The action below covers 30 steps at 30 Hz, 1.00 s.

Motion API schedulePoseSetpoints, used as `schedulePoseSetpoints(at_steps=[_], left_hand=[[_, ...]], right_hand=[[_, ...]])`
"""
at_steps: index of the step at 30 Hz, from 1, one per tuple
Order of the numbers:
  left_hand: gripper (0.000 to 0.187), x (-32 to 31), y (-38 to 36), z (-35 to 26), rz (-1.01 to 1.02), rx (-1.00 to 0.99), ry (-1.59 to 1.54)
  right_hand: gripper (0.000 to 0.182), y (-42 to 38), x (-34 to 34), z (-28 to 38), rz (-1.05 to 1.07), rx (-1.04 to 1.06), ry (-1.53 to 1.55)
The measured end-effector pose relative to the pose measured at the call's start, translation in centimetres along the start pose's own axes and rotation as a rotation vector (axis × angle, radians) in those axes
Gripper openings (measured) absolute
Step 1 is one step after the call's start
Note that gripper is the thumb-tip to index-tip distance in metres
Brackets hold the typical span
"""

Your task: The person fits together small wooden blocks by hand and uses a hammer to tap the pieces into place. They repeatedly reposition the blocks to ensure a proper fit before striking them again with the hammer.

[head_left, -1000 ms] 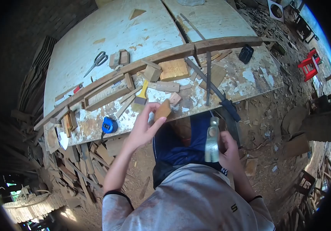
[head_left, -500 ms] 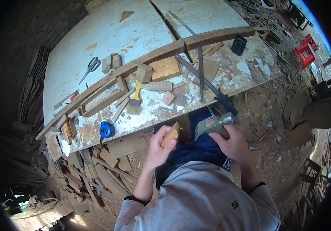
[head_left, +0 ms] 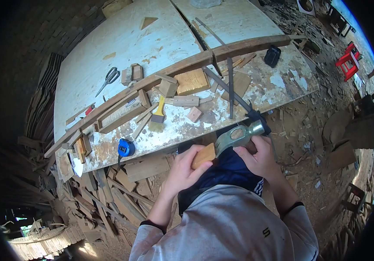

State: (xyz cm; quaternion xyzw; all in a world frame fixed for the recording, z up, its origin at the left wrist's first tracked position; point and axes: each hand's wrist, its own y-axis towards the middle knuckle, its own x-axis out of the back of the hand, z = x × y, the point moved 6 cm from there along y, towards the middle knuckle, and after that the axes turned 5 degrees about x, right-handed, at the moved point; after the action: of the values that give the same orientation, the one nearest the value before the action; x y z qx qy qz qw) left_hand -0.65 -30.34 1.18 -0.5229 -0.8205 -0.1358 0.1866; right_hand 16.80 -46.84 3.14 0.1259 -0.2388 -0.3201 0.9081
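Note:
My left hand (head_left: 181,172) is wrapped round a small wooden block (head_left: 203,157), thumb along its near side. In my right hand (head_left: 261,157) is a claw hammer (head_left: 239,135), gripped by the handle close under the metal head. The hammer's claw points left and meets the right end of the block; whether it touches cannot be made out. No nail can be seen at that end now, as the claw covers it. Both hands are over my lap, just in front of the workbench (head_left: 187,132).
On the bench lie a blue tape measure (head_left: 126,148), a brush (head_left: 157,117), scissors (head_left: 108,80), a black case (head_left: 272,56), a handsaw-like long tool (head_left: 230,89) and several wood offcuts. A long beam (head_left: 174,67) crosses it. Scrap wood (head_left: 108,191) is piled below left.
The hammer's claw and the block have come together; before, they were apart and a nail stuck out of the block. My left hand has moved right and turned the block. The view shifted slightly.

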Motion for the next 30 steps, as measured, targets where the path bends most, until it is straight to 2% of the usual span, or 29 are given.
schedulePoseSetpoints(at_steps=[6,8,11,14,18,21,22,25,29,30], left_hand=[[0.036,0.1,0.3,-1.3,-0.059,-0.04,0.033],[0.035,0.3,0.3,-1.4,-0.082,-0.051,0.044],[0.041,0.9,0.7,-1.5,-0.067,-0.004,0.127],[0.045,2.0,2.2,-1.3,0.027,0.014,0.338],[0.05,3.5,5.1,-0.7,0.017,0.045,0.345],[0.054,4.8,7.7,-1.9,-0.01,-0.078,0.408],[0.045,5.3,8.8,-1.8,0.014,-0.021,0.447],[0.031,6.7,12.5,-0.8,0.063,-0.065,0.491],[0.026,8.2,17.2,0.4,0.055,-0.131,0.546],[0.028,8.5,18.2,0.3,0.066,-0.135,0.561]], right_hand=[[0.028,0.3,-0.9,0.2,0.029,0.135,-0.029],[0.03,0.6,-0.9,0.4,0.105,0.152,-0.133],[0.033,1.8,-0.9,0.8,0.202,0.218,-0.262],[0.037,3.7,-1.4,0.9,0.283,0.257,-0.375],[0.039,7.1,-1.9,0.1,0.328,0.292,-0.515],[0.039,10.7,-1.7,-0.1,0.36,0.3,-0.587],[0.038,12.0,-1.7,-0.9,0.364,0.312,-0.624],[0.037,15.6,-2.0,-3.0,0.347,0.342,-0.697],[0.04,19.9,-1.8,-3.2,0.357,0.291,-0.787],[0.038,21.0,-1.7,-4.1,0.324,0.348,-0.794]])
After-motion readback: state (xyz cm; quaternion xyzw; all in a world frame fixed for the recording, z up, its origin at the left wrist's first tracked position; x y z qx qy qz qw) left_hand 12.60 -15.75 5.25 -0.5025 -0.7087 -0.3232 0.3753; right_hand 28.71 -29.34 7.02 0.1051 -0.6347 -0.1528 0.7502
